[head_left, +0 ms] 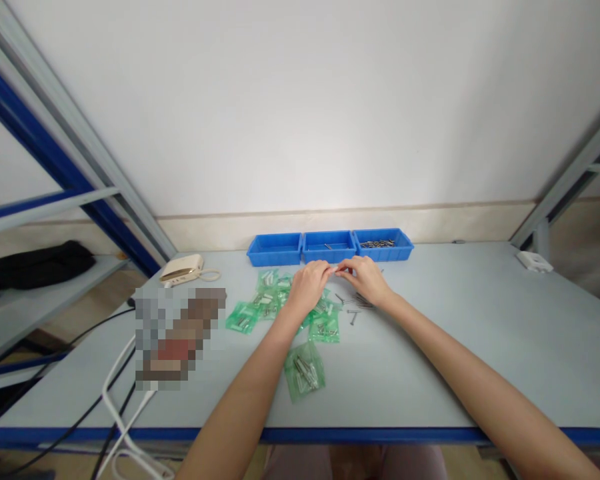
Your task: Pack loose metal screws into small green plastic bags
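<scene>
My left hand [307, 287] and my right hand [369, 277] meet above the table, fingertips pinched together. A small pale thing shows between them, too small to name. Beneath and around my left hand lie several green plastic bags [243, 317], with screws and pale pieces visible through the film. One green bag of screws [305, 371] rests apart, closer to the front edge. Loose screws [353, 317] are scattered on the tabletop under and beside my right hand, partly hidden by it.
Three joined blue bins stand at the back: a left bin [275, 250], a middle bin [329, 247] with a screw inside, and a right bin [383, 245] holding several screws. A cream-coloured box [181, 268], a pixelated patch [180, 337] and white cables [125, 433] occupy the left.
</scene>
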Tool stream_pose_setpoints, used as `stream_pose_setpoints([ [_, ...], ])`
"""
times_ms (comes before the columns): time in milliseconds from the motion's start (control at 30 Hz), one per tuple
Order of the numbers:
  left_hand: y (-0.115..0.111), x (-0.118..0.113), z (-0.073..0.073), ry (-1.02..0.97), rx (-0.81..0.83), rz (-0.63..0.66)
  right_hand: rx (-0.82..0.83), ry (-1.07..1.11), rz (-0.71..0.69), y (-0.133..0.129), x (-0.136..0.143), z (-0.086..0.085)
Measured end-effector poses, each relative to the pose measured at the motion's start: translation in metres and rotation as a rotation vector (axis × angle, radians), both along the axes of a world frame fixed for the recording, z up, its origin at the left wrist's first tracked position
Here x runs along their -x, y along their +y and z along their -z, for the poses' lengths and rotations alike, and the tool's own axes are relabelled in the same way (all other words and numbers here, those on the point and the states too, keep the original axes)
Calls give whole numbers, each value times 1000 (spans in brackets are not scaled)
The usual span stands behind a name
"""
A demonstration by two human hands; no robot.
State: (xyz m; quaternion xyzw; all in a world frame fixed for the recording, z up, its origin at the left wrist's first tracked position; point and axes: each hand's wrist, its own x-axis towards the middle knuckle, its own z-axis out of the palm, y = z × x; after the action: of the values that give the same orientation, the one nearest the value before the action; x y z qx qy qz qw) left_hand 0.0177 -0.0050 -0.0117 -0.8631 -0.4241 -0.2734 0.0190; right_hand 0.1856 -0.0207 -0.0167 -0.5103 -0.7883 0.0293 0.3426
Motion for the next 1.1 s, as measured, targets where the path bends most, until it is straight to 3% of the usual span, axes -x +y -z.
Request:
stream_pose_setpoints([
  [200,-3,1,-1,-86,85,57,34,96,-36,2,-1,-1],
  [367,-4,1,-3,-41,117,5,100,202,-147,6,-3,1],
  [500,-4,1,-4,-69,146,-10,108,199,-111,3,-2,-2],
  [633,-3,2,-4,-127,176,59,108,193,-54,0,-2,-6],
  [833,-3,3,-3,-91,184,93,198,202,-132,2,-6,-5],
  [933,-4,2,-4,-76,194,49,169,253,-171,4,-6,-2],
  [1100,-5,1,-5,-70,204,25,79,170,-97,1,-2,-2],
])
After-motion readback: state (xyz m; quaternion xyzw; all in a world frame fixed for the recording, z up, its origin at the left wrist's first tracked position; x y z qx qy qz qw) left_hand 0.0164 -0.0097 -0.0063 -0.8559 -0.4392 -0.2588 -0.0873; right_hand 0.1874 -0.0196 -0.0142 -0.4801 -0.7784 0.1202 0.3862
